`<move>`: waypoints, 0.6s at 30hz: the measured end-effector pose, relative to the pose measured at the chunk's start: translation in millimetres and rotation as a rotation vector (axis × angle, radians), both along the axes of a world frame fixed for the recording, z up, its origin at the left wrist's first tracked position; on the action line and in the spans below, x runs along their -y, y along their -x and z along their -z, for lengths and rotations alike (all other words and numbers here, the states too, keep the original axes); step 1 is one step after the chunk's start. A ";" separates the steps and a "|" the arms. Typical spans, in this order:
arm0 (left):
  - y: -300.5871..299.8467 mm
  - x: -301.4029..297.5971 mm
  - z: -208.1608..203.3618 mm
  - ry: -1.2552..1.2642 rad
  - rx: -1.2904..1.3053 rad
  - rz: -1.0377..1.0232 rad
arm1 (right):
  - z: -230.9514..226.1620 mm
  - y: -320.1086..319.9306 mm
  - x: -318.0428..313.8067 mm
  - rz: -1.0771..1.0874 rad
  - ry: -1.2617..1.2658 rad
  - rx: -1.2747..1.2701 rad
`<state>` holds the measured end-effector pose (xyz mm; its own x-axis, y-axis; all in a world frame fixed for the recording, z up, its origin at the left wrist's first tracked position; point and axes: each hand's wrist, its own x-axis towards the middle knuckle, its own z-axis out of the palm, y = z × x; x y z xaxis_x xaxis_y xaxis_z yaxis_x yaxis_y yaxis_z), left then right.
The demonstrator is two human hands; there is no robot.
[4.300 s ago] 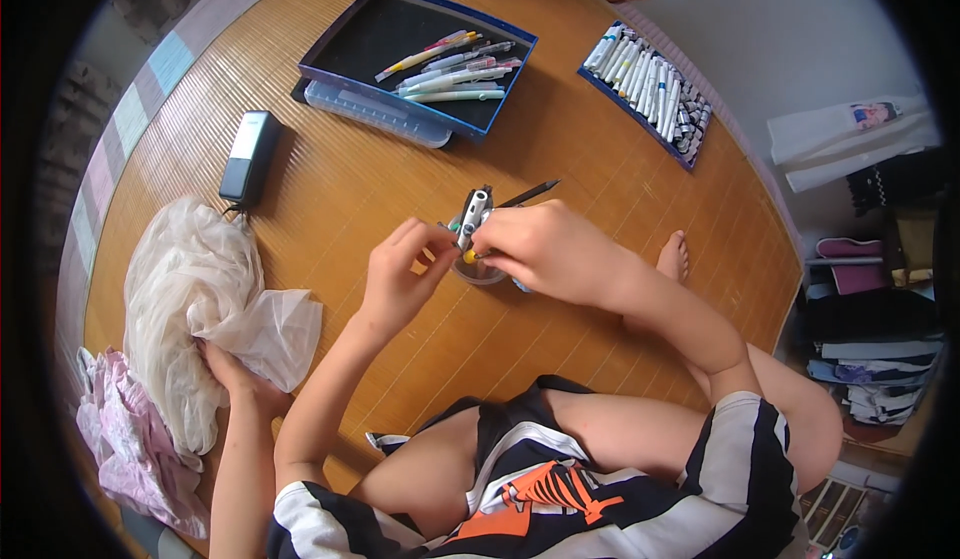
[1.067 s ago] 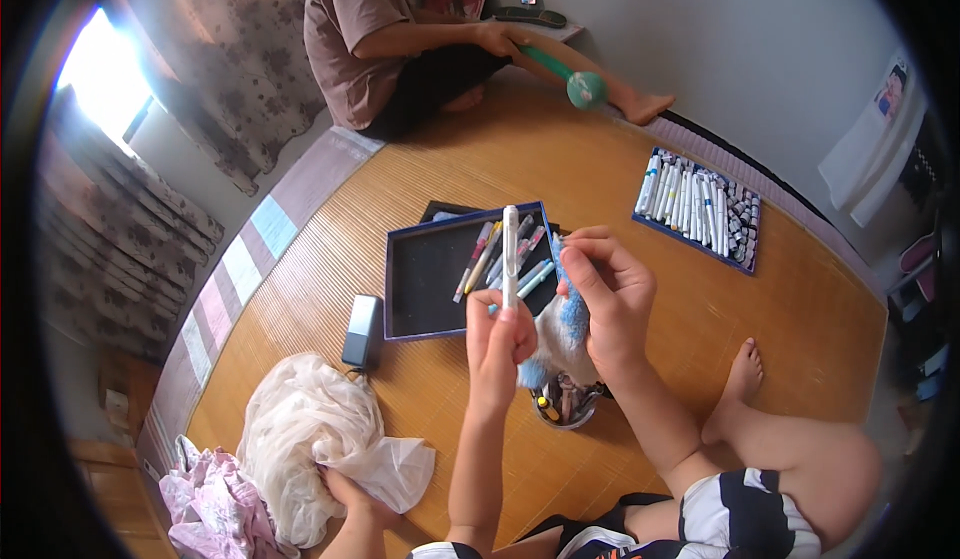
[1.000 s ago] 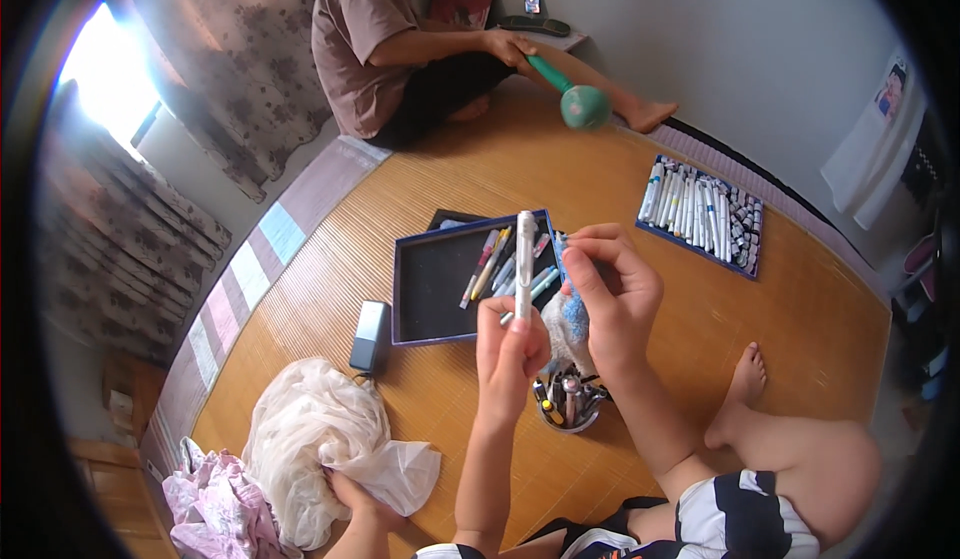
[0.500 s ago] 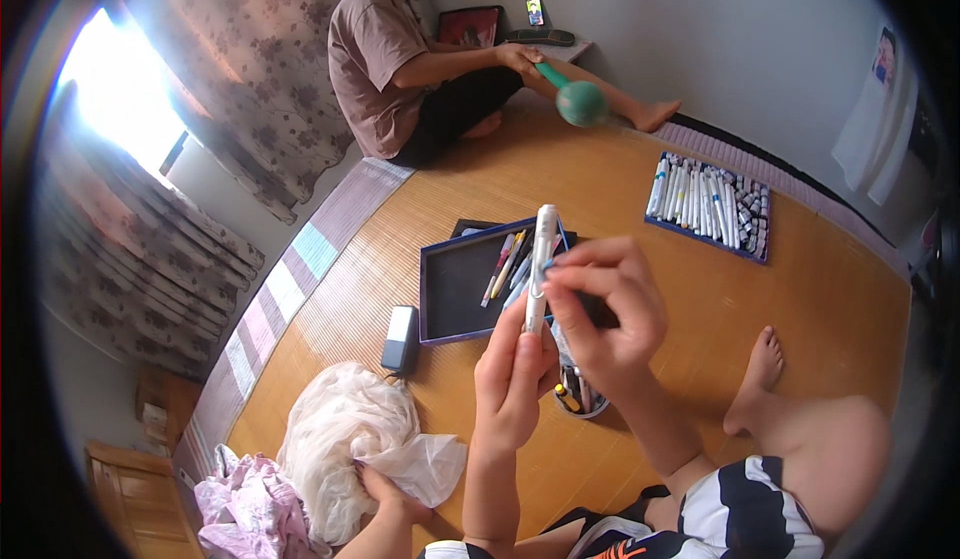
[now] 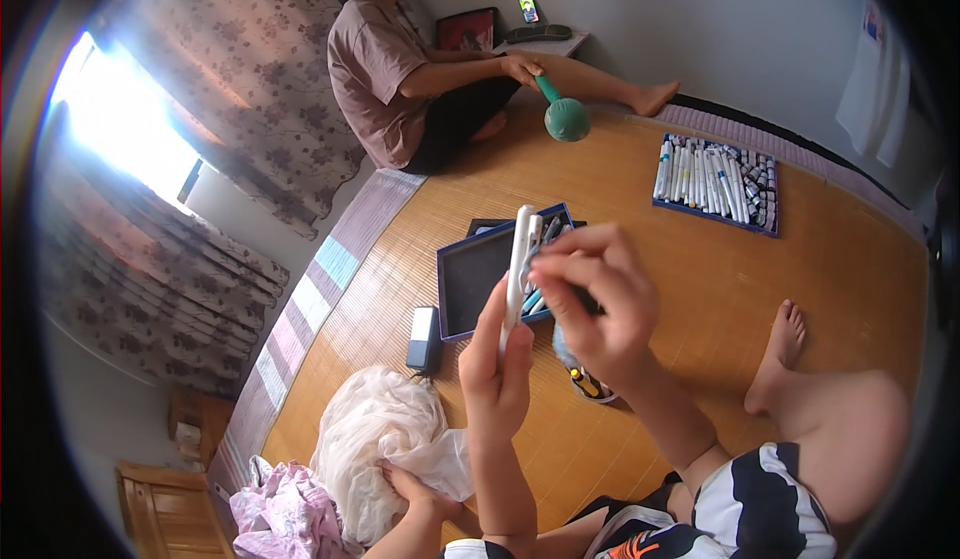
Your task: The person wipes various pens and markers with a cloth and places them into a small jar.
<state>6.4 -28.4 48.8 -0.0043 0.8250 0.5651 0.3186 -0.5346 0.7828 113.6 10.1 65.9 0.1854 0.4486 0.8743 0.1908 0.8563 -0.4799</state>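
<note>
Nearest, up in the air, a white pen point(image 5: 517, 269) with its top leaning a little toward 1 o'clock. Low on that pen, the left hand point(image 5: 497, 374), thumb and fingers closed snug around it. At 4 o'clock from the pen, the right hand point(image 5: 605, 304), thumb and first finger curled close at the pen's side (cannot tell how tight, or on what).

Down at 7 o'clock, a heap of pink cloth point(image 5: 285, 509), then a big puff of thin white cloth point(image 5: 375, 439). At 5 o'clock, a round cup point(image 5: 600, 398), partly hidden, with pens inside. At 8 o'clock, a dark block with a silver top point(image 5: 423, 339). Behind the pen, a blue-edged tray point(image 5: 470, 294) with more pens. At 2 o'clock, a box of white markers point(image 5: 718, 184).

Farther, near 12 o'clock, a green ball on a handle point(image 5: 568, 119), in another person's hand point(image 5: 521, 70).
</note>
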 end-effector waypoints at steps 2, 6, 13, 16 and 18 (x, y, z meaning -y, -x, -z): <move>-6.9 -0.4 -0.8 0.010 0.029 0.029 | -3.9 -1.3 -5.6 0.021 -0.016 -0.106; -15.4 -4.6 -3.5 0.038 0.189 0.040 | -12.4 -3.4 -2.2 -0.025 0.031 -0.039; -17.8 -22.0 2.3 0.006 0.296 -0.023 | 2.2 17.5 4.8 -0.143 0.220 -0.125; -31.2 -20.9 -1.5 -0.010 0.249 0.003 | 13.5 14.2 2.9 -0.127 0.220 -0.318; -36.2 -25.2 1.5 -0.089 0.140 -0.033 | 20.6 14.1 -0.5 -0.153 0.243 -0.467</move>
